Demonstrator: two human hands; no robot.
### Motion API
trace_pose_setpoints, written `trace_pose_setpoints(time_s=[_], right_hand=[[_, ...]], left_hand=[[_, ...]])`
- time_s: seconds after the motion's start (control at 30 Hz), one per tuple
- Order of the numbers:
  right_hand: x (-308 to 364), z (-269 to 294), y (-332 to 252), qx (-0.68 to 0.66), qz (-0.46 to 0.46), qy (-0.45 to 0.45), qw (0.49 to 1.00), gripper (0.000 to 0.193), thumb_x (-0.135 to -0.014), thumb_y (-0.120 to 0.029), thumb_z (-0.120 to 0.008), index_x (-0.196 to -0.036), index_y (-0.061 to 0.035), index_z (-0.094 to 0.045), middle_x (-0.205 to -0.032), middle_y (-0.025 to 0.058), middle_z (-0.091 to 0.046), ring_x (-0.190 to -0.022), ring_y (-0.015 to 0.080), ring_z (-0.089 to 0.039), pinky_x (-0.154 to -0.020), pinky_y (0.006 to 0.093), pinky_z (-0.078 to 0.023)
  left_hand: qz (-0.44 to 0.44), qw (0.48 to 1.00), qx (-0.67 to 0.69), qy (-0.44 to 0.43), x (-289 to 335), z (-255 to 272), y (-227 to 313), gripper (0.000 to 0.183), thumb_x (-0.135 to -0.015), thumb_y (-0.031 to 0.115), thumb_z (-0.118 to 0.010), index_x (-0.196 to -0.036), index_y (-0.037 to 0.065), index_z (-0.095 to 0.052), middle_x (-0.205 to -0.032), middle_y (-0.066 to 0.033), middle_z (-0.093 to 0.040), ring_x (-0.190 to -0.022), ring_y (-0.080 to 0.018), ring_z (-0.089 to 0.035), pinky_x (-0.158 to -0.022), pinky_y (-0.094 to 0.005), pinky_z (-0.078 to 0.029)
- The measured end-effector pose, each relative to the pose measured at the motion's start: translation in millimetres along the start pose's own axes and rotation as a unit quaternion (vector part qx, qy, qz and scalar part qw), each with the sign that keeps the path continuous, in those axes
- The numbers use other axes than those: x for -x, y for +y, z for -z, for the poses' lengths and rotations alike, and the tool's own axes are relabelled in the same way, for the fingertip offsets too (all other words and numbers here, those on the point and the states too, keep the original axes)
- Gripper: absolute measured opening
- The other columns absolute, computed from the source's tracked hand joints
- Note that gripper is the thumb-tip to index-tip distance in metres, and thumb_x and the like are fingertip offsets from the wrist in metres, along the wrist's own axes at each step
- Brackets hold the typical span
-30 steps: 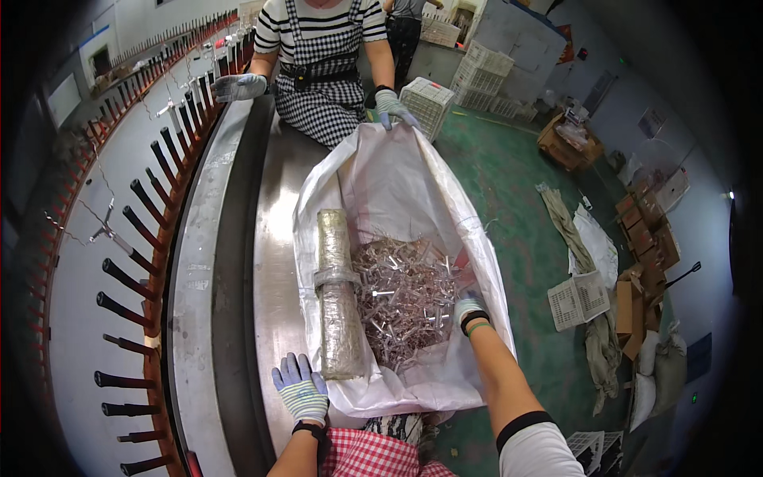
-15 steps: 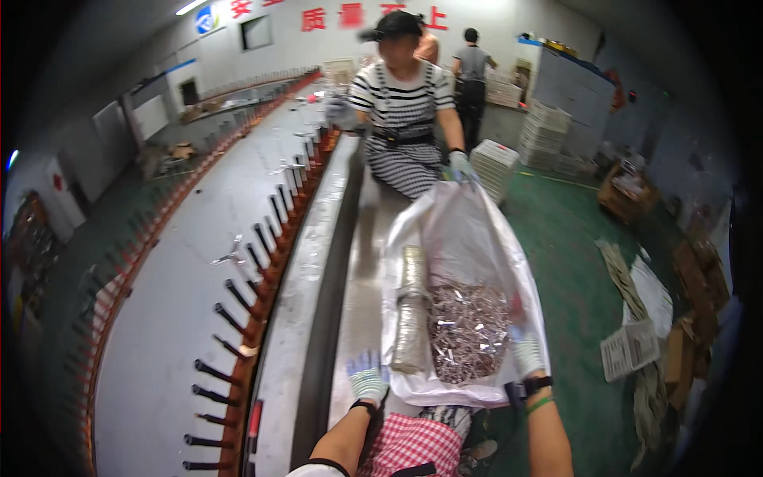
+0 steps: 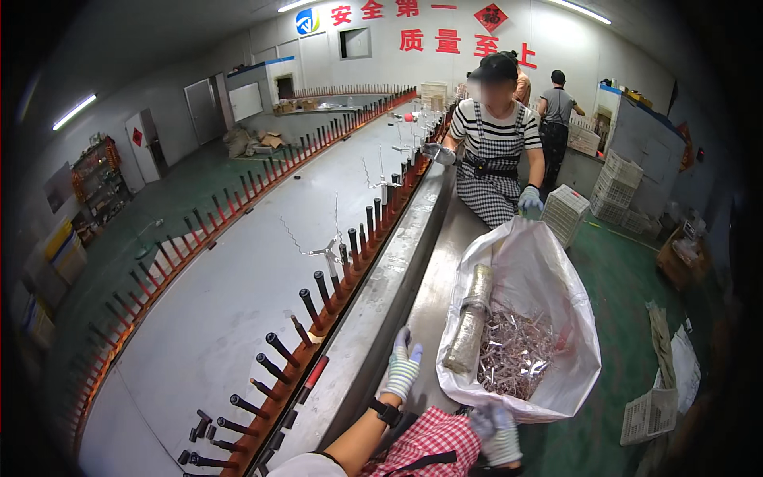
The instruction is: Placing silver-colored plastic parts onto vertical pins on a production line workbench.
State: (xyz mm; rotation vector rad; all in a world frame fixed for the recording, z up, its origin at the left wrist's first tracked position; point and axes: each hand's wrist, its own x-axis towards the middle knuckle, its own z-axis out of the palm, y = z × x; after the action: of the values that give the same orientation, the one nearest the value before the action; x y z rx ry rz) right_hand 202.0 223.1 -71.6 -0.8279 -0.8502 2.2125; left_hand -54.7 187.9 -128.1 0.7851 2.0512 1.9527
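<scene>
A white sack [image 3: 584, 334] lies wide open on the metal bench [image 3: 433, 278]. Inside it are a long silvery wrapped bundle [image 3: 469, 330] and a tangled heap of thin shiny metallic strips [image 3: 517, 354]. My left hand [image 3: 401, 370], in a striped glove, is held over the bench edge just left of the sack, fingers apart and nothing in them. Below the sack's near rim, by the red checked cloth [image 3: 433, 441] over my lap, is my gloved right hand [image 3: 497, 436]; motion smears its fingers. A co-worker's gloved hand [image 3: 530, 200] is at the sack's far rim.
Left of the bench runs a long grey table [image 3: 238, 318] edged with rows of upright black-tipped pegs [image 3: 318, 290]. Some pegs hold silvery forked parts [image 3: 327, 253]. A co-worker [image 3: 497, 131] sits across from me. White crates [image 3: 566, 215] stand on the green floor at right.
My view has swung left and up. My right hand has left the sack's right side and come down to its near edge. My left hand has lifted, fingers pointing up.
</scene>
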Motion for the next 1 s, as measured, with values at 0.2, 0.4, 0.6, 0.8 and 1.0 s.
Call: trace_pose_setpoints(time_s=[0.2,0.4,0.6,0.8,1.0], right_hand=[[-45,4,158,-0.041,-0.277,-0.037,0.959,0.033,-0.081,-0.022,-0.062,-0.105,-0.0029,-0.049,-0.097,0.0154,-0.054,-0.088,0.0292,-0.054,-0.079,0.0432,-0.048],[-22,10,130,-0.149,-0.206,-0.073,0.964,0.026,-0.084,-0.022,-0.057,-0.102,-0.0039,-0.054,-0.100,0.0164,-0.057,-0.094,0.0310,-0.056,-0.085,0.0450,-0.047],[-8,1,120,-0.200,-0.192,-0.038,0.960,0.023,-0.083,-0.024,-0.058,-0.096,-0.0041,-0.058,-0.096,0.0161,-0.061,-0.091,0.0307,-0.058,-0.084,0.0456,-0.047],[-8,4,122,-0.211,-0.195,-0.050,0.957,0.024,-0.081,-0.020,-0.060,-0.097,-0.0028,-0.057,-0.096,0.0174,-0.060,-0.090,0.0317,-0.058,-0.085,0.0461,-0.047],[0,6,116,-0.223,-0.181,-0.064,0.956,0.026,-0.084,-0.022,-0.055,-0.099,-0.0015,-0.058,-0.097,0.0166,-0.061,-0.092,0.0306,-0.058,-0.088,0.0450,-0.045]], left_hand=[[-0.041,0.989,0.120,0.071,-11,22,60,0.051,-0.088,0.009,-0.047,-0.135,0.003,-0.025,-0.133,-0.0156,-0.036,-0.125,-0.0247,-0.034,-0.104,-0.0319,-0.026],[-0.122,0.955,-0.061,0.262,-32,86,81,0.067,-0.083,0.012,-0.052,-0.137,-0.001,-0.014,-0.140,-0.0215,-0.020,-0.130,-0.0313,-0.022,-0.108,-0.0365,-0.016],[-0.108,0.917,-0.100,0.371,-49,130,75,0.064,-0.083,0.010,-0.050,-0.136,-0.002,-0.016,-0.138,-0.0243,-0.023,-0.128,-0.0339,-0.025,-0.106,-0.0379,-0.018],[-0.020,0.925,0.061,0.375,-49,160,72,0.049,-0.090,0.017,-0.046,-0.133,0.000,-0.030,-0.131,-0.0119,-0.040,-0.119,-0.0213,-0.038,-0.100,-0.0292,-0.026],[-0.079,0.911,0.109,0.391,-23,171,127,0.033,-0.090,0.015,-0.047,-0.119,-0.001,-0.044,-0.108,-0.0093,-0.055,-0.095,-0.0171,-0.051,-0.086,-0.0288,-0.038]])
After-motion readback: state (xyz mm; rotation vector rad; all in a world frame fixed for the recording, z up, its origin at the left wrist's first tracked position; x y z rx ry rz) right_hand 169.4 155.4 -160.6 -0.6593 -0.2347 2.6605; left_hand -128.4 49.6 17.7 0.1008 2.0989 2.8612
